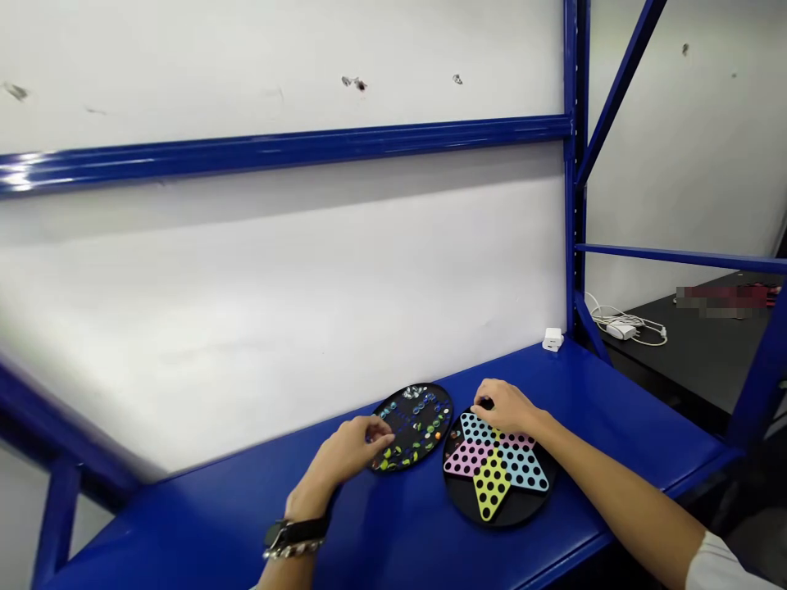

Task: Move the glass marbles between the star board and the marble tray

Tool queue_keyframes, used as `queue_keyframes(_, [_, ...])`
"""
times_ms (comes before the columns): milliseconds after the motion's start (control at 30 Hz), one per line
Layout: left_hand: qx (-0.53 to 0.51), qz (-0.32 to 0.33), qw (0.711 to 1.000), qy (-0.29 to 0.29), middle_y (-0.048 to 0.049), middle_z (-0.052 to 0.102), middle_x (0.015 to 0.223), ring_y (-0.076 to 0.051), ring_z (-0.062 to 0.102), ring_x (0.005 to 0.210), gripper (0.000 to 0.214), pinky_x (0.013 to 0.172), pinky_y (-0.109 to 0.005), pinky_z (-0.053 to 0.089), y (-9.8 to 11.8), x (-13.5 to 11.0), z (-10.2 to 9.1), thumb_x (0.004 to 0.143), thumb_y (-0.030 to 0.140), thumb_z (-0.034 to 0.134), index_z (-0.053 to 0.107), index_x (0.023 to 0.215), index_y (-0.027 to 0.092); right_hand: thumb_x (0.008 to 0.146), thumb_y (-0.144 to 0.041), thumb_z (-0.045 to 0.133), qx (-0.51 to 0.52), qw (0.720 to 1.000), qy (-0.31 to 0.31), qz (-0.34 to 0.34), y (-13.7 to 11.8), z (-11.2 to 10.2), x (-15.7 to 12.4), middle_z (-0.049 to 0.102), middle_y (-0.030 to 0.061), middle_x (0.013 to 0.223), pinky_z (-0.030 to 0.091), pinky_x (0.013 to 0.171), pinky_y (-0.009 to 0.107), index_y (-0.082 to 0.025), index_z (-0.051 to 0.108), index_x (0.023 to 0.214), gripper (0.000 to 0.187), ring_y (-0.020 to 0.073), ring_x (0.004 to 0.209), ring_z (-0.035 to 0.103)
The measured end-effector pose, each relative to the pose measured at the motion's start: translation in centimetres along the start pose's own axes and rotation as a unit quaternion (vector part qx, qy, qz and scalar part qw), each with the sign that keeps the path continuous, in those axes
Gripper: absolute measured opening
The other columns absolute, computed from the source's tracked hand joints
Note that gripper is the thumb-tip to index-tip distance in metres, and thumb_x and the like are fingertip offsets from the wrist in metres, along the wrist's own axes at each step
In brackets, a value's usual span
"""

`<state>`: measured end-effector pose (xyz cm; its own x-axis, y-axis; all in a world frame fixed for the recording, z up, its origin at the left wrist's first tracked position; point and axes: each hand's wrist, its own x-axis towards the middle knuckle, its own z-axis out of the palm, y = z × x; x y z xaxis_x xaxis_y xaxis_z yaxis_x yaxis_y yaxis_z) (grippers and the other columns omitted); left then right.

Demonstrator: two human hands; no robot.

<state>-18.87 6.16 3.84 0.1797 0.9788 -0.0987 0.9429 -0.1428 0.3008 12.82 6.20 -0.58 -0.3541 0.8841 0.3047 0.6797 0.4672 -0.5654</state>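
A black round board lies on the blue shelf, with a star of pink, blue and yellow points full of dark holes, like a Chinese checkers board. My right hand is over its far edge, thumb and fingertips curled together in a pinch; whatever is between them is hidden. To the left lies a black round tray with several glass marbles in green, yellow, blue and clear. My left hand hovers at the tray's left edge, fingers bent and thumb apart, nothing seen in them. A few reddish marbles show at the board's left rim.
A white charger plug stands at the far right corner of the blue shelf. Blue metal posts and a crossbar frame the white wall. On a black table at right lies a white adapter with cable.
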Motion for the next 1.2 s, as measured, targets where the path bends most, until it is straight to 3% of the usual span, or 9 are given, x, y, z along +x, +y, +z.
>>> queue_keyframes(100, [-0.017,-0.005,0.998,-0.063,-0.0007,0.075,0.083,-0.022,0.07,0.083,0.027,0.074,-0.027,0.049,-4.0,0.0,-0.1,0.07,0.044,0.061,0.072,0.084,0.023,0.089,-0.031,0.057,0.0,1.0,-0.002,0.003,-0.1,-0.1,0.0,0.068,0.0073,0.096,0.046,0.078,0.032,-0.019,0.07,0.085,0.018,0.0208,0.09,0.062])
queue_keyframes(200, [-0.029,-0.001,0.996,-0.082,-0.0007,0.075,0.081,-0.022,0.07,0.082,0.028,0.074,-0.027,0.049,-5.0,0.3,0.6,0.068,0.042,0.061,0.073,0.083,0.022,0.089,-0.032,0.056,-0.001,1.0,-0.001,0.003,0.0,0.0,0.0,0.068,0.007,0.095,0.046,0.077,0.031,-0.02,0.07,0.085,0.019,0.0205,0.089,0.062])
queue_keyframes(400, [0.001,0.0,0.997,-0.082,0.0007,0.074,0.08,-0.02,0.068,0.082,0.022,0.073,-0.025,0.047,-3.5,0.3,0.8,0.069,0.036,0.058,0.073,0.079,0.023,0.089,-0.032,0.056,-0.003,1.0,0.003,-0.004,0.4,0.2,0.0,0.067,0.0067,0.096,0.046,0.077,0.031,-0.02,0.07,0.085,0.019,0.02,0.089,0.061])
queue_keyframes(533, [0.004,0.011,0.997,-0.073,-0.0015,0.074,0.082,-0.022,0.067,0.083,0.024,0.073,-0.027,0.047,-3.7,0.2,0.5,0.075,0.04,0.055,0.07,0.079,0.022,0.089,-0.031,0.057,-0.003,1.0,0.001,-0.004,0.2,0.1,0.0,0.067,0.0061,0.093,0.046,0.075,0.03,-0.02,0.07,0.084,0.017,0.0195,0.087,0.061])
queue_keyframes(800, [0.059,-0.029,0.996,0.055,-0.0057,0.071,0.101,-0.024,0.064,0.097,0.028,0.079,-0.031,0.045,-3.4,0.7,1.0,0.091,0.039,0.039,0.061,0.094,0.022,0.088,-0.03,0.056,0.003,1.0,-0.002,-0.003,-0.2,0.0,-0.1,0.067,0.0064,0.093,0.045,0.072,0.029,-0.02,0.07,0.082,0.018,0.0193,0.084,0.061])
queue_keyframes(967, [0.108,-0.035,0.992,0.051,-0.0051,0.07,0.106,-0.023,0.065,0.097,0.022,0.077,-0.031,0.044,-1.8,0.6,1.5,0.093,0.036,0.039,0.057,0.096,0.024,0.089,-0.031,0.055,0.006,1.0,-0.001,-0.01,0.3,0.4,0.0,0.067,0.0062,0.093,0.046,0.073,0.03,-0.02,0.069,0.082,0.019,0.0193,0.084,0.061])
queue_keyframes(1200, [0.124,-0.026,0.991,0.031,-0.0056,0.068,0.101,-0.022,0.065,0.089,0.018,0.072,-0.03,0.043,-1.3,0.7,1.8,0.093,0.034,0.039,0.053,0.096,0.023,0.089,-0.033,0.055,0.007,1.0,-0.008,-0.011,0.6,0.5,0.0,0.067,0.0054,0.093,0.046,0.073,0.03,-0.02,0.068,0.081,0.019,0.0185,0.083,0.061])
